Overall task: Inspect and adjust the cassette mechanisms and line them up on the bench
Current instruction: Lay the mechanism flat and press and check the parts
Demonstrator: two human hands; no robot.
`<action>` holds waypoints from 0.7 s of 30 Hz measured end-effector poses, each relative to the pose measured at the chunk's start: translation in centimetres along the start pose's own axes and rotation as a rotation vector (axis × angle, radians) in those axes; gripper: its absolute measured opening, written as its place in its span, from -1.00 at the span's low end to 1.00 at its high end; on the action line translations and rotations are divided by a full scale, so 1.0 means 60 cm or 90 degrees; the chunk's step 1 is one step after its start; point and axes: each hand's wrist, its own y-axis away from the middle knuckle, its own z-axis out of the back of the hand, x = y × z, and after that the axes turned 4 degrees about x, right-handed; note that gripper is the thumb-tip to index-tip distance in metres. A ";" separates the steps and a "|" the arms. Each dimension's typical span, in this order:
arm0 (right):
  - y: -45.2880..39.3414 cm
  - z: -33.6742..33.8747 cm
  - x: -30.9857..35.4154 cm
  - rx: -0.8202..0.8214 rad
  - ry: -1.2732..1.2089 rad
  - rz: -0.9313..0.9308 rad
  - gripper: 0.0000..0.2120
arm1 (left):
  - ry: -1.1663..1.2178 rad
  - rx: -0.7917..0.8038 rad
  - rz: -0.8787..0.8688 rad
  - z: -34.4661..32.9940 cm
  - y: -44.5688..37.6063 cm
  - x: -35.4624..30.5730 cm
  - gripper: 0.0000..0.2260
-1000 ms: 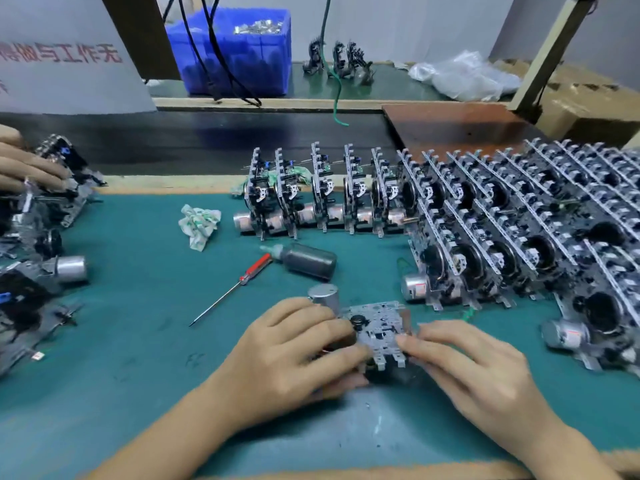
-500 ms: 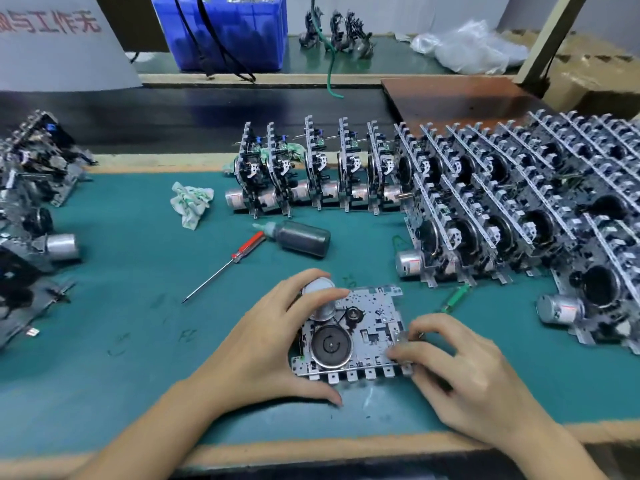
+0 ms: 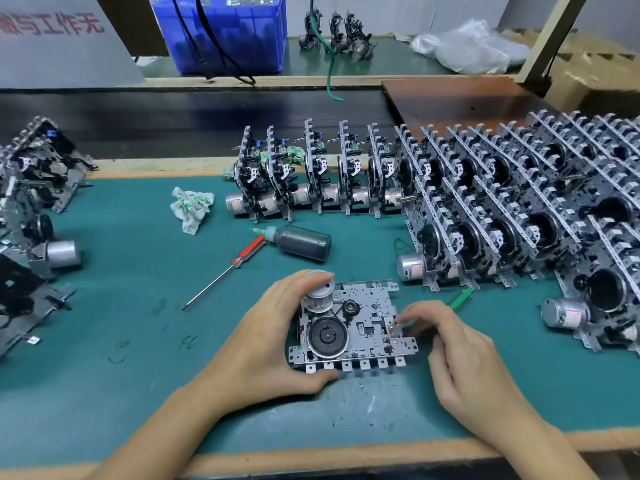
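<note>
A cassette mechanism (image 3: 360,327) lies flat on the green mat near the front edge, its black flywheel and silver motor facing up. My left hand (image 3: 266,341) grips its left side, fingers curled over the motor and thumb under the bottom edge. My right hand (image 3: 460,358) pinches the mechanism's right edge with curled fingers. Several finished mechanisms (image 3: 329,174) stand upright in a row behind, and more rows (image 3: 519,209) fill the right side.
A red-handled screwdriver (image 3: 225,271), a dark bottle (image 3: 301,242) and a crumpled rag (image 3: 190,206) lie on the mat. A green tool (image 3: 460,297) sits by my right hand. More mechanisms (image 3: 31,216) are piled at the left. A blue bin (image 3: 225,32) stands behind.
The mechanism went from tilted on edge to lying flat with the flywheel up. My right hand shifted along its right edge. A hand at far left has left view.
</note>
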 end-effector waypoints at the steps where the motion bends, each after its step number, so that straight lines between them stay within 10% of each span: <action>1: 0.000 -0.001 0.001 -0.001 0.011 0.001 -0.53 | 0.000 0.005 0.002 0.000 -0.001 0.001 -0.18; 17: -0.007 0.012 0.006 -0.078 -0.085 -0.042 -0.78 | 0.016 0.046 0.051 0.006 0.002 0.005 -0.05; 21: -0.023 0.035 0.020 0.127 -0.052 -0.077 -0.47 | 0.031 0.056 0.036 0.005 0.001 0.009 0.00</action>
